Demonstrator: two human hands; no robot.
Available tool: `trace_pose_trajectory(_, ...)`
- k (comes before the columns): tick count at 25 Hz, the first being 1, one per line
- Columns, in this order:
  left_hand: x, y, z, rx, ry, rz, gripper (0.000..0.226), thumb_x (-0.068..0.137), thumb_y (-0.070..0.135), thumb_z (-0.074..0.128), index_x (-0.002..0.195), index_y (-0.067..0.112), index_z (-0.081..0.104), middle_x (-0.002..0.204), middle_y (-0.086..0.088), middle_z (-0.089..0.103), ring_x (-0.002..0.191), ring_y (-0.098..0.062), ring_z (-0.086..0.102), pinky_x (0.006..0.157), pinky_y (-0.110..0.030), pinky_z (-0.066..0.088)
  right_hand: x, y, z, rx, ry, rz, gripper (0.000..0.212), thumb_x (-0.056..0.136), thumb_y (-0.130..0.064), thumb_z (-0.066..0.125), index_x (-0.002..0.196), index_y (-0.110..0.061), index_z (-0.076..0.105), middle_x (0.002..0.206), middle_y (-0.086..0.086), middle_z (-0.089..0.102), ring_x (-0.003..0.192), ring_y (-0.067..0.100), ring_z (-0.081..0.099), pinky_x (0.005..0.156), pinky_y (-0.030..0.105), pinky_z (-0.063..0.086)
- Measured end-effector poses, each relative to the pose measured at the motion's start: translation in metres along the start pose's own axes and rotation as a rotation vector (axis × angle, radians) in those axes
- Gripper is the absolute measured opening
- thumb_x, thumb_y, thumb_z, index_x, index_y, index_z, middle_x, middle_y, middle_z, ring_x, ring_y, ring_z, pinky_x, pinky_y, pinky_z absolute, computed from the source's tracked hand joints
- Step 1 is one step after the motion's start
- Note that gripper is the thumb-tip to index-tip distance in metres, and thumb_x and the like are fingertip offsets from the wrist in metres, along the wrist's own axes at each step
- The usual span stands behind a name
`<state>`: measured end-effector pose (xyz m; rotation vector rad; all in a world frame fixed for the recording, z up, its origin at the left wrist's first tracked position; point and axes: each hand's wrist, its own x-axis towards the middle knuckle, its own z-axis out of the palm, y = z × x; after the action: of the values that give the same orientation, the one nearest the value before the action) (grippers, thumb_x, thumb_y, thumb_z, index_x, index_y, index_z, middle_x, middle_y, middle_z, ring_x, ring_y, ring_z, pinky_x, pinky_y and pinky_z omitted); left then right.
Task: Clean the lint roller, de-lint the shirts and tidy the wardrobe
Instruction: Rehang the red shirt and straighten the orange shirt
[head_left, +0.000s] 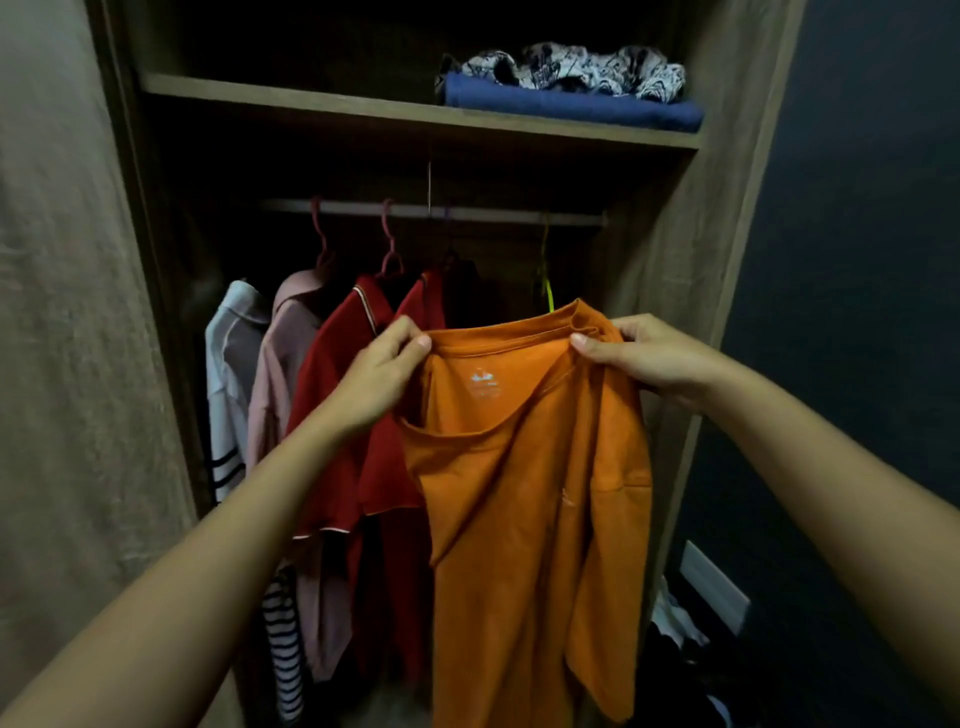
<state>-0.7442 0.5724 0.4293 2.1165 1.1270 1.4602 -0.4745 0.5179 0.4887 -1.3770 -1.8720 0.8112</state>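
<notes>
An orange T-shirt (535, 493) hangs in front of the open wardrobe, held up by its collar. My left hand (382, 379) pinches the collar's left side and my right hand (652, 358) pinches the right side. A yellow-green hanger (545, 283) hooks on the rail (467, 212) just behind the shirt's neck; I cannot tell whether the shirt sits on it. No lint roller is in view.
Two red shirts (343, 395), a pink one (280, 374) and a white striped one (228, 395) hang on the rail to the left. A shelf (311, 101) above carries folded blue cloth (571, 106) under a patterned garment (571, 67). Loose clothes (680, 654) lie at the bottom right.
</notes>
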Motion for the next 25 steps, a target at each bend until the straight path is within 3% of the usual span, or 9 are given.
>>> trace_pose_trajectory(3,0.002,0.004,0.010,0.304,0.014,0.081,0.016,0.099,0.024,0.040,0.087,0.014,0.043,0.064,0.003,0.046,0.059,-0.005,0.046,0.055,-0.022,0.031,0.000,0.004,-0.001,0.107,-0.005,0.143,0.018,0.092,-0.022,0.054,0.097,-0.008,0.063,0.094,0.009,0.065,0.089,0.021,0.064,0.076,0.031,0.052)
trace_pose_trajectory(5,-0.002,0.004,0.021,0.344,-0.020,0.149,0.016,0.099,0.022,0.041,0.092,0.008,0.046,0.064,0.000,0.047,0.059,-0.011,0.048,0.057,-0.025,0.026,0.003,0.008,0.001,0.260,0.061,0.237,0.013,0.093,-0.016,0.049,0.091,-0.009,0.060,0.084,0.009,0.061,0.079,0.021,0.061,0.071,0.032,0.051)
trace_pose_trajectory(7,0.002,0.002,0.027,0.395,0.022,0.245,0.016,0.097,0.019,0.045,0.091,0.005,0.048,0.068,-0.002,0.048,0.064,-0.019,0.051,0.060,-0.025,0.026,0.005,0.015,0.005,0.205,0.181,0.249,0.013,0.090,-0.019,0.048,0.082,-0.015,0.056,0.079,0.007,0.057,0.073,0.020,0.056,0.067,0.032,0.046)
trace_pose_trajectory(9,0.011,0.001,0.027,0.460,0.101,0.293,0.016,0.096,0.019,0.049,0.090,0.004,0.052,0.072,-0.005,0.052,0.072,-0.026,0.056,0.064,-0.030,0.033,0.007,0.024,0.001,-0.118,0.224,0.125,0.006,0.088,-0.024,0.051,0.088,-0.020,0.055,0.085,0.003,0.056,0.080,0.019,0.055,0.068,0.030,0.042)
trace_pose_trajectory(11,0.021,0.000,0.025,0.508,0.145,0.260,0.016,0.094,0.022,0.052,0.092,0.007,0.056,0.076,-0.011,0.062,0.077,-0.031,0.061,0.069,-0.038,0.046,0.008,0.031,-0.007,-0.352,0.151,-0.095,0.017,0.087,-0.016,0.053,0.100,-0.023,0.046,0.094,0.000,0.051,0.085,0.017,0.051,0.065,0.027,0.040)
trace_pose_trajectory(14,0.031,-0.013,0.022,0.567,0.144,0.150,0.017,0.092,0.024,0.055,0.093,0.008,0.061,0.082,-0.016,0.068,0.083,-0.034,0.062,0.072,-0.039,0.047,0.005,0.042,-0.022,-0.325,-0.071,-0.199,0.029,0.085,0.003,0.047,0.093,-0.024,0.039,0.098,-0.004,0.042,0.086,0.012,0.046,0.064,0.021,0.040)
trace_pose_trajectory(18,0.032,-0.029,0.027,0.578,0.064,0.055,0.016,0.090,0.026,0.058,0.093,0.012,0.066,0.087,-0.014,0.070,0.090,-0.034,0.063,0.077,-0.040,0.048,0.004,0.052,-0.036,-0.483,-0.091,-0.192,0.038,0.081,0.009,0.047,0.074,-0.023,0.065,0.119,-0.011,0.047,0.112,0.005,0.046,0.081,0.017,0.040)
trace_pose_trajectory(21,0.039,-0.022,0.035,0.519,-0.068,0.050,0.016,0.090,0.029,0.059,0.093,0.015,0.068,0.090,-0.008,0.070,0.090,-0.024,0.063,0.077,-0.034,0.047,0.012,0.050,-0.038,-0.524,-0.058,-0.122,0.040,0.088,0.004,0.044,0.106,-0.022,0.067,0.124,-0.008,0.052,0.110,0.005,0.049,0.084,0.018,0.045)
trace_pose_trajectory(25,0.068,-0.004,0.061,0.422,-0.094,0.006,0.030,0.090,0.046,0.052,0.104,0.022,0.064,0.101,-0.002,0.068,0.096,-0.018,0.061,0.083,-0.031,0.047,0.031,0.041,-0.038,-0.629,-0.044,-0.081,0.042,0.089,0.003,0.040,0.120,-0.016,0.060,0.134,0.003,0.053,0.124,0.015,0.047,0.096,0.025,0.037)
